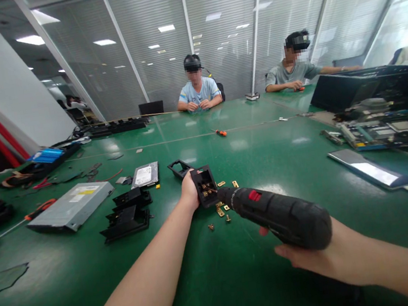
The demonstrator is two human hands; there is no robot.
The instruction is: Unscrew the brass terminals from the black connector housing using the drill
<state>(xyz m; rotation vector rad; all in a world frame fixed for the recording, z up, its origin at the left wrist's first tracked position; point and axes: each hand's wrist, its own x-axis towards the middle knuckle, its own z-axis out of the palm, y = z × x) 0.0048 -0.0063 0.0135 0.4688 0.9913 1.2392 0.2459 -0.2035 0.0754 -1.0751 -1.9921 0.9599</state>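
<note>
Two bare hands work over the green table (247, 289). Nearest, the right hand (311, 254) is wrapped from below around the grip of a black electric screwdriver (274, 211) with a red switch; the tool slants up and left, its tip set into a small black plastic part (205, 186). The left hand (190, 192) clasps that part at its left edge, fingers closed round it, holding it tilted just above the tabletop, so the part sits directly between the two hands with the left one touching it and the right one reaching it only through the tool. Small brass pieces (221, 211) lie scattered just beneath and beside the part. To the left rest other black plastic housings (127, 215), a hard drive (145, 175) and a grey optical drive (72, 206). To the right lie a phone (371, 168) and an open circuit board (385, 131). Farther off an orange-handled screwdriver (220, 132) lies alone, and at the far edge two seated people keep their hands on the table.
</note>
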